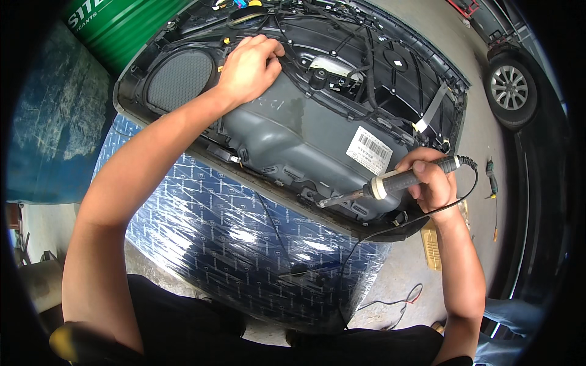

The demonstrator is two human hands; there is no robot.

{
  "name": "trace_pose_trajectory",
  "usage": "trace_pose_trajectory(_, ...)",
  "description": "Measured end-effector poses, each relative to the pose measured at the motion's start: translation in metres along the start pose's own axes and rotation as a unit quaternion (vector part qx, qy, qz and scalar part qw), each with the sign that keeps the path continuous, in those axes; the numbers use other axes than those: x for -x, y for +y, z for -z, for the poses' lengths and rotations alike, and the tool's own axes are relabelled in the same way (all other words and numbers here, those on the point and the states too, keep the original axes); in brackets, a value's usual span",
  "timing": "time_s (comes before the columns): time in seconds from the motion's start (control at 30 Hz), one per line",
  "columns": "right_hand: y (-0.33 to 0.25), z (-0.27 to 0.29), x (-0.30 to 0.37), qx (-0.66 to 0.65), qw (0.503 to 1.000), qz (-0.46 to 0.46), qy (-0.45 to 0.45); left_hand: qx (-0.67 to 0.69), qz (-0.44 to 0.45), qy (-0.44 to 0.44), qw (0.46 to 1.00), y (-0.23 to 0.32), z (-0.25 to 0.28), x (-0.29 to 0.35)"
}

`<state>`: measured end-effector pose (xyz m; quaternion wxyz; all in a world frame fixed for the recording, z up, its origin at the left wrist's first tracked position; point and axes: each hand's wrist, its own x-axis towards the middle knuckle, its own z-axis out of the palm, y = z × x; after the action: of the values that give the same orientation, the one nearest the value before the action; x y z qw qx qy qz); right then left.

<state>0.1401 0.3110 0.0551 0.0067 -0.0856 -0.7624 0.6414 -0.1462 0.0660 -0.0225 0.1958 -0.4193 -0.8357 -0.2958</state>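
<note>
A black and grey car door panel [293,116] lies with its inner side up. My left hand [252,68] rests on its far left part, beside the round speaker grille [181,79], its fingers curled down against the panel. In my right hand [432,182] is a corded soldering iron [394,182], held by its dark handle with a pale collar. The iron's metal tip [332,200] points left at the panel's near edge; I cannot tell whether it touches. A white barcode label [370,150] is stuck to the panel just beyond the iron.
Underneath the panel is a bulky support in blue printed wrap [213,226]. The iron's black cord [390,230] runs down across it. A green drum [131,30] and a blue drum [55,116] stand at left. To the right, a screwdriver-like tool [492,177] lies on the floor near a dark car [549,201].
</note>
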Motion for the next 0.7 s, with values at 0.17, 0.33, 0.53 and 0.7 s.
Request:
trace_pose_trajectory(0.17,0.0023,-0.0026,-0.0014,0.005,1.0,-0.002,0.002,0.0,0.006,-0.002,1.0,0.0007,-0.0002,0.001)
trace_pose_trajectory(0.33,-0.0035,-0.0061,0.0002,0.012,1.0,-0.017,-0.003,0.001,0.006,-0.003,1.0,0.0008,0.0004,0.0)
trace_pose_trajectory(0.53,0.002,-0.0065,-0.0016,0.011,1.0,-0.015,-0.009,0.001,0.01,-0.009,1.0,0.0017,0.0007,0.0004)
trace_pose_trajectory(0.7,0.002,-0.007,-0.0037,0.007,0.999,-0.036,-0.004,0.003,0.015,-0.013,1.0,0.0031,0.0016,0.0004)
